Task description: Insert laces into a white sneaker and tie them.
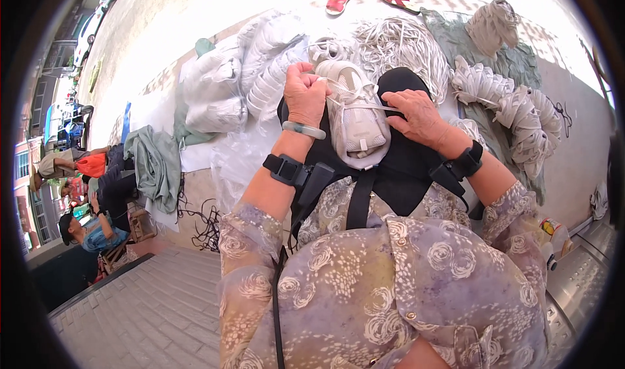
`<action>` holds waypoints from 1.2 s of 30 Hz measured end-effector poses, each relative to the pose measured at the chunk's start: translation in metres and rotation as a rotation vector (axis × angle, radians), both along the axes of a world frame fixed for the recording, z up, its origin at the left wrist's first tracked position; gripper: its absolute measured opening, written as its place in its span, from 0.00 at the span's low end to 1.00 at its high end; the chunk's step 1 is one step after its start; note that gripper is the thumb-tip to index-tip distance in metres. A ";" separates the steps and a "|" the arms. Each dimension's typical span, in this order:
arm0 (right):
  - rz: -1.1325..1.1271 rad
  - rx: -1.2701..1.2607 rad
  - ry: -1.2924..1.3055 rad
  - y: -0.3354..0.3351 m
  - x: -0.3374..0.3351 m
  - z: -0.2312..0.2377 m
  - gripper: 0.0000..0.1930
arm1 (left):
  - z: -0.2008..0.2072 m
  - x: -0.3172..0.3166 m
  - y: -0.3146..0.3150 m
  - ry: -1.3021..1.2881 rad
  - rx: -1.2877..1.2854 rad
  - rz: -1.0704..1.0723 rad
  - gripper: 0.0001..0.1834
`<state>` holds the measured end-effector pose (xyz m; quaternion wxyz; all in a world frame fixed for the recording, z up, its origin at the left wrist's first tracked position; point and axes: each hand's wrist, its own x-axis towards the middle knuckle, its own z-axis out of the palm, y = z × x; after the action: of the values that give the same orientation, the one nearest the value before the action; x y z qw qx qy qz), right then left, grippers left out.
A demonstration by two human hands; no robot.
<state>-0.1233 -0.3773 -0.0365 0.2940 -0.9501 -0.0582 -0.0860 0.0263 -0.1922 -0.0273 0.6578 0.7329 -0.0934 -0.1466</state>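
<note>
Head view, near to far. Person's lap is covered by a black cloth [403, 167], and a white sneaker [355, 112] lies on it, sole side down, toe toward the body, held between both hands.

Left hand [305, 94] is closed in a fist, pinching a white lace [338, 97] and pulling it up and left off the eyelets. Right hand [416, 116] rests on the shoe's right flank, fingers curled, apparently pinning the other run of lace against the upper; its grip is partly closed, but whether it pinches the lace or only presses on it I cannot tell.

Doing the lacing well, as a judgement: keep the shoe braced on the lap with the right hand so it does not roll, pull the lace straight and evenly so it lies flat and untwisted, and keep both ends near equal length.

Farther out: stacked white shoes in clear bags [260, 76] to the left, a big heap of loose white laces [400, 46] beyond the shoe, bundled laces [514, 105] on a green cloth to the right, red sandals [338, 3] at the top. Other people sit at far left.

Hard to make out: the eyelets and lace tip are hidden behind the left fist and washed out by sun; the shoe's heel end is covered by the hands; the rim of the view is bent and dark.
</note>
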 end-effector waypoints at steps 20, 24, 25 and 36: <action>0.060 0.148 0.210 0.020 0.038 0.009 0.17 | 0.011 0.000 0.015 0.211 0.033 -0.533 0.09; 0.018 0.202 0.235 0.020 0.037 0.010 0.12 | 0.011 0.001 0.025 0.325 -0.158 -0.449 0.11; 0.008 0.214 0.230 0.021 0.034 0.009 0.10 | 0.010 0.001 0.028 0.328 -0.157 -0.446 0.11; -0.023 -0.151 -0.231 -0.007 -0.008 0.025 0.05 | 0.001 -0.005 0.029 0.518 -0.103 -0.285 0.06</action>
<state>-0.1310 -0.3843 -0.0118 0.2120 -0.9540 -0.0869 -0.1934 0.0217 -0.1628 -0.0268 0.6687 0.6164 -0.0316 -0.4146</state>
